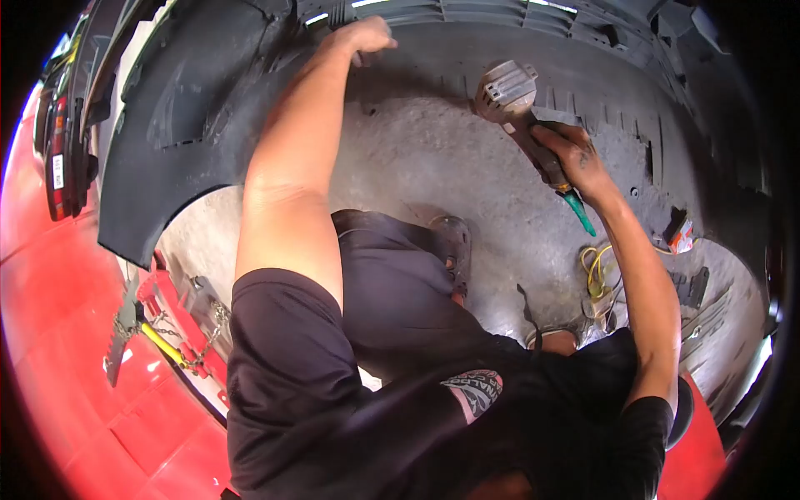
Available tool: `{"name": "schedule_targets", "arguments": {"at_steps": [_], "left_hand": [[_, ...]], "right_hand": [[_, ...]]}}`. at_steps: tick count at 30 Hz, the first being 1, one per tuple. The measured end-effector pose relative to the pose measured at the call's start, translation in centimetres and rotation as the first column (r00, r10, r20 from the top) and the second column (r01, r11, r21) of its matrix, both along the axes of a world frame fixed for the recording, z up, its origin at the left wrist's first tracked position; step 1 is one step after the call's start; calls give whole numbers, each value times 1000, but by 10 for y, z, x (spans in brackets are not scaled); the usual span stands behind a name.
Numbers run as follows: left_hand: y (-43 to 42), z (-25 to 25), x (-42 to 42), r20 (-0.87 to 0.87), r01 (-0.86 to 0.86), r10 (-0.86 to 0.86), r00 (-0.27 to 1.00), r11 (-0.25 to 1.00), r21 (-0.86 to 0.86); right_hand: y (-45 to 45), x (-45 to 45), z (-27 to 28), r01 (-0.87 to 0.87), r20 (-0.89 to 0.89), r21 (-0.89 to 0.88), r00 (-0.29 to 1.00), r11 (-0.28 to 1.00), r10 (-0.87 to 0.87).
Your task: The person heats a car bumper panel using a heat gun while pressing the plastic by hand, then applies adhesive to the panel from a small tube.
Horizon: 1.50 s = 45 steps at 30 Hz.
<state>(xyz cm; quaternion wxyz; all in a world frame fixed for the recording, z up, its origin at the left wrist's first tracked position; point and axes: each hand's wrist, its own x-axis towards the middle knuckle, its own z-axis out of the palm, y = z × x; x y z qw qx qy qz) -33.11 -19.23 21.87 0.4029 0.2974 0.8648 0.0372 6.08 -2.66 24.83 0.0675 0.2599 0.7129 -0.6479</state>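
My right hand point(577, 157) is wrapped around the handle of what looks like an air impact wrench point(507, 87). The tool has a scuffed silver head pointing away from me, a dark handle and a green fitting point(580, 212) at its near end. Reaching far forward, my left hand point(367, 38) is closed, fingers curled, beside a large dark bumper-like panel point(433, 12). Whatever those fingers hold, if anything, is hidden.
A dark fender-like panel point(208, 150) curves along the left. Red flooring point(58, 350) carries a red metal piece with chains and a yellow-handled tool point(162, 344). Right of my feet lie a yellow cord point(593, 271) and small parts on the concrete point(400, 158). A car's tail light point(58, 154) shows far left.
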Motion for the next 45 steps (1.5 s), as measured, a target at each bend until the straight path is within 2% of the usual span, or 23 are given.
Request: {"name": "schedule_targets", "arguments": {"at_steps": [1, 5, 8, 14, 19, 26, 29, 32, 35, 39, 45], "left_hand": [[7, 1, 9, 31, 27, -26, 999, 999, -25], [22, 3, 13, 31, -46, 43, 999, 991, 125], [22, -10, -6, -10, -82, 84, 996, 988, 131], [18, -5, -4, -26, -64, 68, 997, 990, 125], [25, -5, -2, -18, -76, 79, 997, 989, 125], [27, 1, 10, -66, -23, 29, 997, 995, 99], [28, 1, 12, -77, -48, 55, 996, 995, 91], [29, 4, 14, -69, -63, 69, 995, 995, 83], [29, 3, 13, -73, -55, 63, 995, 993, 101], [30, -4, 8, -67, -51, 59, 996, 992, 116], [30, -2, 9, -96, -30, 43, 994, 991, 128]], "right_hand": [[0, -1, 2, -4, 3, 4, 1000, 1000, 4], [0, -4, 6, -16, 9, 38, 1000, 999, 16], [0, -6, 18, -23, 71, 30, 997, 999, 21], [5, -4, 15, -68, 83, 131, 995, 989, 57], [2, -5, 15, -96, 109, 126, 991, 987, 83], [2, -4, 7, -83, 59, 142, 995, 986, 75], [-1, -3, 1, 2, -75, 123, 997, 992, 7], [-1, -4, 2, 45, -35, 68, 998, 997, -43], [6, -4, 1, -47, 29, 97, 999, 994, 45], [6, -3, 1, -79, -10, 163, 997, 983, 82], [3, -3, -5, -22, -45, 94, 999, 995, 27]]}}
